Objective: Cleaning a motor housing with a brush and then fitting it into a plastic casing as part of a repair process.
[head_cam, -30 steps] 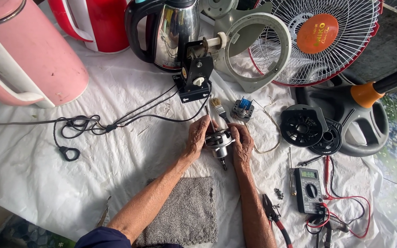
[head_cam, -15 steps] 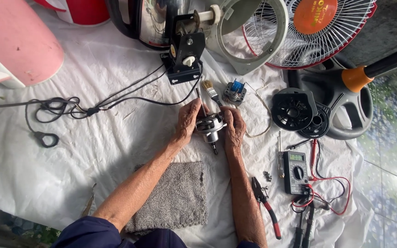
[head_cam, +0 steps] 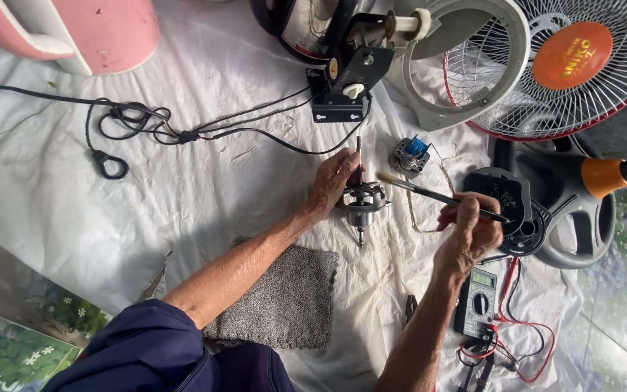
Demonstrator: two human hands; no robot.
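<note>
My left hand [head_cam: 333,182] grips a small metal fan motor rotor with a shaft [head_cam: 361,200], held upright just above the white cloth [head_cam: 205,196]. My right hand [head_cam: 469,231] holds a thin paintbrush [head_cam: 429,194] by its dark handle. The brush's bristle tip points left and sits close to the top of the rotor. A small motor part with blue windings [head_cam: 409,154] lies just beyond the two hands.
A grey towel [head_cam: 282,301] lies by my left forearm. A multimeter [head_cam: 477,302] with red leads is lower right. A black fan base [head_cam: 546,210], fan guard [head_cam: 575,65], grey housing ring [head_cam: 466,65], black bracket [head_cam: 346,87], black cord [head_cam: 132,123], pink jug [head_cam: 88,29] surround.
Both hands were cupped around the rotor before. Now my right hand has come off it and holds a paintbrush aimed at it. The camera has moved closer.
</note>
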